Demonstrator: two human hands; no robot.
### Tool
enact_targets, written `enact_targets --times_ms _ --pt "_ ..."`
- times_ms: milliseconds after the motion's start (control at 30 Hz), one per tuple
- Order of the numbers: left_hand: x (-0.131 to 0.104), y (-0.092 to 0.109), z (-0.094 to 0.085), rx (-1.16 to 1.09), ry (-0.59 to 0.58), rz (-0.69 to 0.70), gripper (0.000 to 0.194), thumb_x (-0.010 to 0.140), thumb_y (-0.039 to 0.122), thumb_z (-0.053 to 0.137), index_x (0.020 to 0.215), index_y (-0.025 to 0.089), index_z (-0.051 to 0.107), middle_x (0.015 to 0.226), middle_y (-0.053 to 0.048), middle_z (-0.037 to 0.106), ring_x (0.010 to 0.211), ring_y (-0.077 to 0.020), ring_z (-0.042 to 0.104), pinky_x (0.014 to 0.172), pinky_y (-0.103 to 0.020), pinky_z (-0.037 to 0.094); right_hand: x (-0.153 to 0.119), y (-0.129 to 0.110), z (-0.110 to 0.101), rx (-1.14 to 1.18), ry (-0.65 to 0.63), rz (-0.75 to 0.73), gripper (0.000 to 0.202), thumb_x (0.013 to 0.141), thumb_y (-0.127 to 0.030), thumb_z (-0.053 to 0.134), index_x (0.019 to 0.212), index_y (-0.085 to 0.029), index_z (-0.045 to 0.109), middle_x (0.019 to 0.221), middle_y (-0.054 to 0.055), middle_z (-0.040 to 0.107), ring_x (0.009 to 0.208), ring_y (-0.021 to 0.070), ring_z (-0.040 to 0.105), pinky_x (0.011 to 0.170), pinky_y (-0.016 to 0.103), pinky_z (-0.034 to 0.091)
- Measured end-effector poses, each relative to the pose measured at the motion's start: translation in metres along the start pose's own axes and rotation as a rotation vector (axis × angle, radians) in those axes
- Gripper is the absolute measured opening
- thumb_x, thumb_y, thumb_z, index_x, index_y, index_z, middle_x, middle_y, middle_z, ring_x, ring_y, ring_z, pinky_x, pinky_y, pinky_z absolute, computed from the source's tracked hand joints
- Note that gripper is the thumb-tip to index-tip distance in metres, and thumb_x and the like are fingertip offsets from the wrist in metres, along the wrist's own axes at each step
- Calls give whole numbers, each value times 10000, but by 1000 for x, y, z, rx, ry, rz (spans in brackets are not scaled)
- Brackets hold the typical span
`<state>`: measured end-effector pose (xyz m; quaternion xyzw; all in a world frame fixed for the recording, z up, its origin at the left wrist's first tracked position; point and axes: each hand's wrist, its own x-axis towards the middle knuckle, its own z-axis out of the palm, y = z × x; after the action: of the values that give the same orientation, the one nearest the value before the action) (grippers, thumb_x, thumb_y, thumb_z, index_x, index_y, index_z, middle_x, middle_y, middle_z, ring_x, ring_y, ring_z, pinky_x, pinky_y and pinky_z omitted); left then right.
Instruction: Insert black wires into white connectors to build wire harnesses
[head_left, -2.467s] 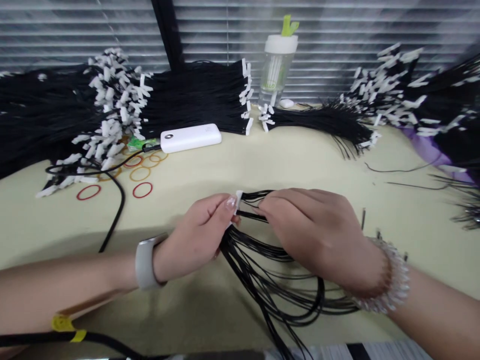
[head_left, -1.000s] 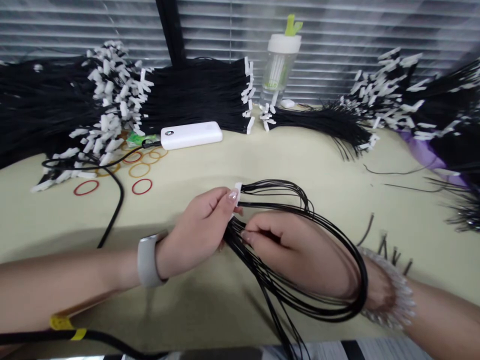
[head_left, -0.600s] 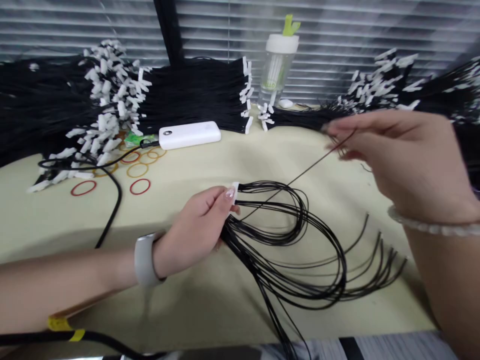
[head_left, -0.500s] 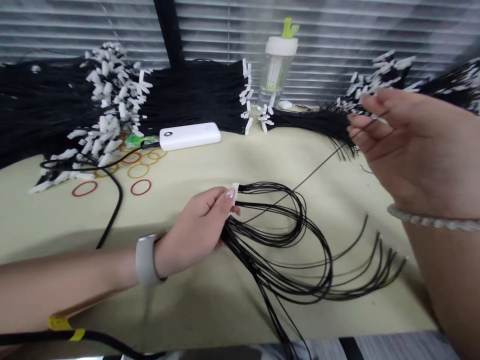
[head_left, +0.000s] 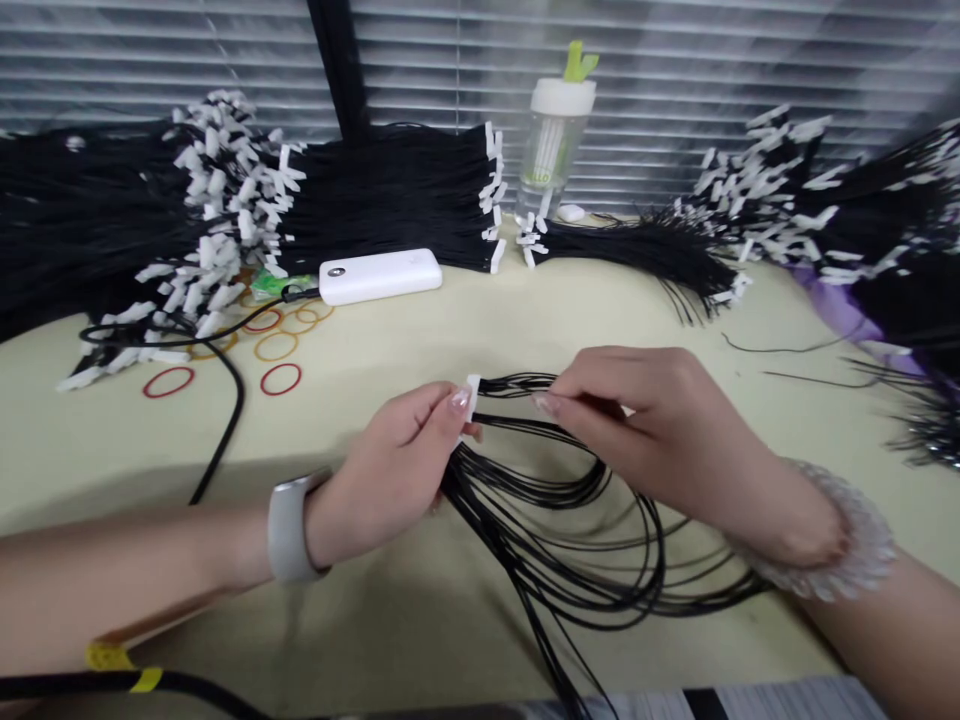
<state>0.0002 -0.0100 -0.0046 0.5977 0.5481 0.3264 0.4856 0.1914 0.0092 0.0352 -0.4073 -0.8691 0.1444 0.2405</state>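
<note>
Between the thumb and fingers of my left hand [head_left: 397, 450] is a white connector [head_left: 472, 397]. Thin black wires [head_left: 570, 560] come out of it, curve to the right in loops and drape toward the table's front edge. My right hand [head_left: 652, 440] is closed in a pinch just right of the connector, over the upper wire loops. Its fingertips are at a black wire; the exact grip is partly hidden. Behind the right hand, parts of the loops and the wires' far ends are covered.
A white power bank [head_left: 381, 277] with a black cable lies behind my left hand, near red and yellow rubber bands [head_left: 281, 379]. Black wire bundles [head_left: 390, 195] with white connectors line the back. A clear bottle [head_left: 555, 140] stands among them; more bundles [head_left: 780, 190] lie right.
My right hand has come down and left from the raised position where it held a wire stretched out, to the loops beside the connector. My left hand has hardly moved.
</note>
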Motion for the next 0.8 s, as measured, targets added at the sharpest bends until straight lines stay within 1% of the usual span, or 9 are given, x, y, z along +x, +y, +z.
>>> enact_targets --times_ms 100,200,300,467,567,667,800 --pt "-1 1 0 18 -11 2 347 821 469 333 695 180 477 468 59 377 352 -59 363 330 -162 291 1 0 5 45 -46 -48 176 811 -188 444 665 -154 538 642 -2 507 603 69 456 565 198 348" --pt "-2 3 0 55 -33 26 345 828 463 324 689 183 470 447 67 355 356 -59 356 345 -163 293 0 -3 11 50 -36 -56 193 817 -178 426 679 -146 558 615 -4 481 583 63 429 550 195 327" --pt "-3 4 -1 103 -28 72 340 837 441 320 676 179 467 467 64 361 383 -61 356 365 -167 297 -1 -6 15 28 -24 -51 210 819 -182 416 694 -141 579 603 0 474 577 69 415 551 205 317" --pt "-1 5 -1 162 -17 149 332 846 403 327 656 171 470 498 60 365 437 -61 355 419 -169 301 0 -6 15 -2 -71 -76 242 828 -195 404 661 -133 568 604 6 468 572 69 402 555 212 307" --pt "-1 5 -1 175 -24 165 335 850 401 318 665 172 477 507 61 363 437 -59 353 424 -169 302 0 -7 14 2 -59 -87 221 829 -186 401 691 -131 565 617 4 463 589 68 402 560 206 304" --pt "-1 5 -1 175 -43 151 333 851 404 312 675 175 478 505 66 357 409 -52 348 409 -168 299 0 -7 15 -46 -33 -80 228 836 -196 382 671 -127 523 627 4 459 594 69 393 562 210 298" --pt "-2 5 -1 192 -35 171 335 849 395 323 658 170 481 523 59 376 428 -53 355 415 -166 303 -1 -8 17 -153 -87 -44 272 851 -229 335 632 -131 463 617 11 453 567 74 373 549 225 283"
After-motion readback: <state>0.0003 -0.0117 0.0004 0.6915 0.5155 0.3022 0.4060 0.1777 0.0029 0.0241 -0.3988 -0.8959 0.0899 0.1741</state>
